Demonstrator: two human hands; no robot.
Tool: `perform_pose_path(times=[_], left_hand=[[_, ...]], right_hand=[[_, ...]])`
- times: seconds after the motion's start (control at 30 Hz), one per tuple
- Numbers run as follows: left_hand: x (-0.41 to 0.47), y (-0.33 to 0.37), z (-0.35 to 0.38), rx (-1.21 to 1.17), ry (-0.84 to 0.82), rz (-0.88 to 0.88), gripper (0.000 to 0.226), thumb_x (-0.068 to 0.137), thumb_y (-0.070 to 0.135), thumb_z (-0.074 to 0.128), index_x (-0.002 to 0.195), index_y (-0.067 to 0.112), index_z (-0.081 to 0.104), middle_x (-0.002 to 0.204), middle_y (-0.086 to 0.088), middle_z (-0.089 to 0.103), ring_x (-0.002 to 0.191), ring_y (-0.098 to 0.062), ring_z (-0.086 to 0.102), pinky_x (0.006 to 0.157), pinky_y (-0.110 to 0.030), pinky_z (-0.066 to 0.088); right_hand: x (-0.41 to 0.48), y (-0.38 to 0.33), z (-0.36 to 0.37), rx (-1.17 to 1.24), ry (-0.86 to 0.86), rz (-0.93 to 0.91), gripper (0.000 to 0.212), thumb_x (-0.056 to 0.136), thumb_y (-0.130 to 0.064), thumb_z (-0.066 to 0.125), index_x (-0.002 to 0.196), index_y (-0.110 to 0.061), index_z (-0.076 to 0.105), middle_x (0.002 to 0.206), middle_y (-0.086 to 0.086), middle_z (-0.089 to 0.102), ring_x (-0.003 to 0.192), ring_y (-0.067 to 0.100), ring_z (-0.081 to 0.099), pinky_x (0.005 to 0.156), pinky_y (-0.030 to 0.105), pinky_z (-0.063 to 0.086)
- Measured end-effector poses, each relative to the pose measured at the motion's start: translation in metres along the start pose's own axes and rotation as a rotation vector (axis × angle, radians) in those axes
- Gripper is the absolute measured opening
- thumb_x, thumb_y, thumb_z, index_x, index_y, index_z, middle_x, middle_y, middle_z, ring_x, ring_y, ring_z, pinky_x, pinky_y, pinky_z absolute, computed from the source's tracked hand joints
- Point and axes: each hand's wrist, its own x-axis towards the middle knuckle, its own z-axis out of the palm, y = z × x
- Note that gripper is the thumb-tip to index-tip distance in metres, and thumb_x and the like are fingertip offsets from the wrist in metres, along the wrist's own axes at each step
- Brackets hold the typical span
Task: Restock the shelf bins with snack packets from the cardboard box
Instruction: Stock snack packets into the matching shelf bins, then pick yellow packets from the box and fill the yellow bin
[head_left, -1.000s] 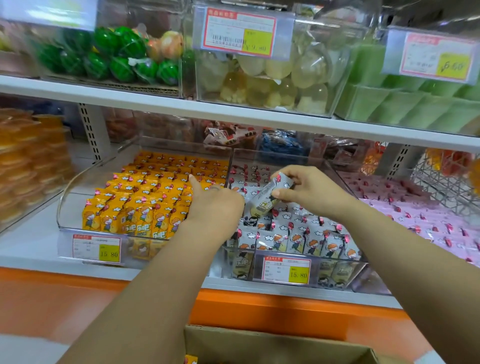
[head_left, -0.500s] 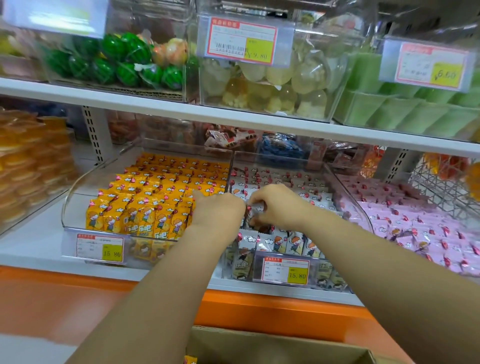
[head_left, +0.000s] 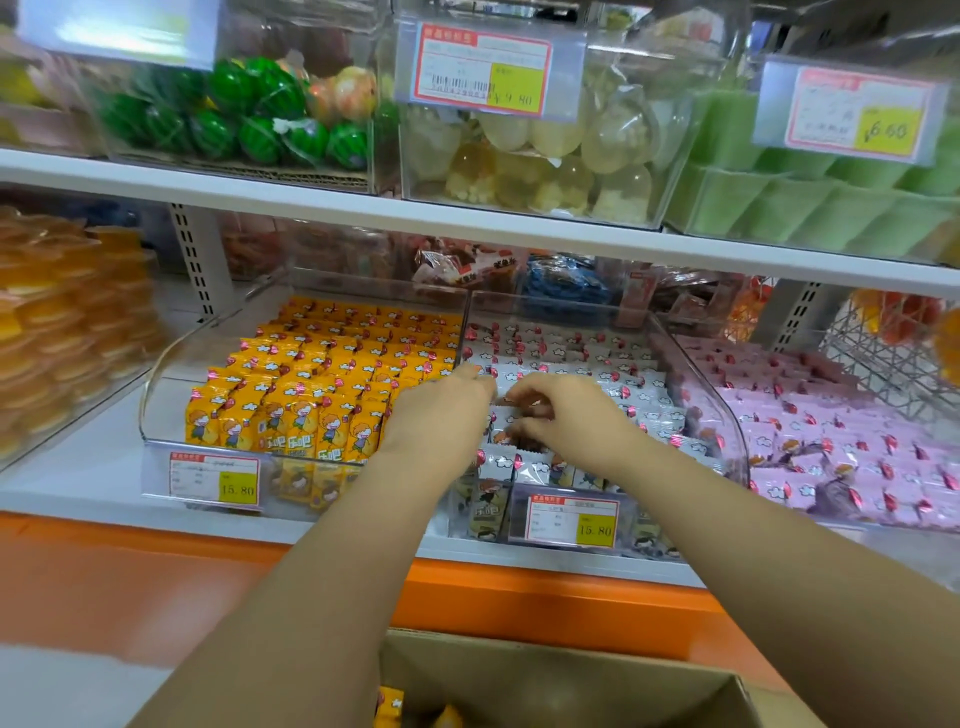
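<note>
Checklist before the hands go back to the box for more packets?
1. Hands located: ok, left hand and right hand are both over the white packets in the middle bin.
2. Right hand empty: cannot tell, its fingers curl down among the packets.
3. Reach to cardboard box: ok, open just below the shelf.
4. Stock in box: ok, orange packets show inside.
5. Room in orange bin: ok, bare floor along its left wall.

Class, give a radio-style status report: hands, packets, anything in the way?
Left hand open, fingertips at white packets in middle bin. Right hand curled on packets there. Nothing blocking; box below.
</note>
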Motion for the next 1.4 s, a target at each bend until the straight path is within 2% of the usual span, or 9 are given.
perform_pose_path(times=[0.17, 0.3, 0.5, 0.67, 0.83, 1.07, 1.17, 1.27, 1.4], left_hand=[[-0.03, -0.008, -0.001, -0.122, 0.204, 0.065, 0.032, 0.099, 0.021, 0.046, 0.13, 0.022, 0.052, 0.134, 0.006, 0.044, 0.099, -0.018, 0.059, 0.074, -0.027, 0.047], [-0.065, -0.006, 0.001, -0.232, 0.445, 0.114, 0.023, 0.091, 0.011, 0.058, 0.112, 0.014, 0.066, 0.118, -0.003, 0.058, 0.102, -0.025, 0.06, 0.084, -0.041, 0.048], [-0.124, 0.023, 0.043, -0.457, 0.517, 0.039, 0.028, 0.089, 0.013, 0.043, 0.103, 0.012, 0.067, 0.105, -0.003, 0.062, 0.093, -0.022, 0.059, 0.076, -0.037, 0.049], [-0.172, 0.044, 0.126, -0.617, 0.321, -0.196, 0.023, 0.093, 0.009, 0.047, 0.104, 0.018, 0.064, 0.103, 0.005, 0.061, 0.089, -0.007, 0.056, 0.073, -0.02, 0.041], [-0.19, 0.041, 0.202, -0.699, -0.062, -0.465, 0.025, 0.093, 0.007, 0.05, 0.109, 0.019, 0.065, 0.107, 0.003, 0.065, 0.098, -0.014, 0.061, 0.081, -0.017, 0.039], [-0.194, 0.057, 0.293, -0.715, -0.531, -0.506, 0.025, 0.094, 0.015, 0.053, 0.117, 0.014, 0.064, 0.113, -0.005, 0.067, 0.106, -0.019, 0.062, 0.091, -0.029, 0.048], [-0.197, 0.069, 0.321, -0.732, -0.705, -0.46, 0.024, 0.094, 0.017, 0.054, 0.115, 0.013, 0.063, 0.112, -0.003, 0.067, 0.106, -0.021, 0.061, 0.089, -0.029, 0.048], [-0.197, 0.08, 0.342, -0.736, -0.811, -0.403, 0.026, 0.094, 0.018, 0.055, 0.118, 0.017, 0.062, 0.116, -0.003, 0.065, 0.106, -0.018, 0.061, 0.091, -0.025, 0.047], [-0.188, 0.095, 0.354, -0.642, -0.845, -0.314, 0.045, 0.094, 0.022, 0.054, 0.138, 0.018, 0.047, 0.137, -0.008, 0.048, 0.12, -0.023, 0.051, 0.098, -0.025, 0.041]], right_hand=[[-0.05, 0.005, -0.009, 0.081, 0.195, -0.072, 0.023, 0.092, -0.018, 0.059, 0.114, -0.019, 0.066, 0.105, -0.012, 0.061, 0.096, 0.002, 0.051, 0.089, 0.018, 0.038], [-0.1, 0.008, 0.002, 0.109, 0.357, -0.173, 0.015, 0.088, -0.01, 0.062, 0.099, -0.015, 0.07, 0.093, -0.013, 0.06, 0.091, 0.002, 0.051, 0.084, 0.015, 0.036], [-0.172, 0.029, 0.056, 0.217, 0.295, -0.131, 0.017, 0.084, -0.008, 0.059, 0.095, -0.014, 0.07, 0.093, -0.007, 0.066, 0.091, 0.013, 0.061, 0.084, 0.028, 0.047], [-0.217, 0.072, 0.114, 0.265, 0.081, 0.108, 0.02, 0.09, -0.009, 0.059, 0.101, -0.022, 0.068, 0.098, -0.012, 0.065, 0.093, 0.005, 0.06, 0.087, 0.024, 0.048], [-0.237, 0.129, 0.171, 0.341, -0.165, 0.491, 0.028, 0.089, -0.008, 0.06, 0.115, -0.016, 0.063, 0.106, 0.0, 0.066, 0.099, 0.01, 0.06, 0.086, 0.014, 0.04], [-0.242, 0.165, 0.249, 0.436, -0.417, 0.862, 0.045, 0.09, -0.012, 0.061, 0.133, -0.003, 0.049, 0.131, 0.012, 0.056, 0.124, 0.024, 0.05, 0.101, 0.027, 0.037], [-0.24, 0.174, 0.267, 0.414, -0.534, 0.898, 0.049, 0.092, -0.015, 0.058, 0.136, -0.002, 0.043, 0.134, 0.014, 0.052, 0.126, 0.027, 0.047, 0.095, 0.025, 0.037], [-0.237, 0.178, 0.276, 0.445, -0.478, 0.937, 0.038, 0.089, -0.017, 0.062, 0.123, -0.004, 0.054, 0.115, 0.015, 0.063, 0.11, 0.029, 0.057, 0.079, 0.025, 0.041], [-0.237, 0.188, 0.296, 0.452, -0.365, 0.889, 0.059, 0.078, -0.027, 0.068, 0.134, -0.022, 0.049, 0.126, 0.013, 0.054, 0.12, 0.032, 0.049, 0.1, 0.033, 0.042]])
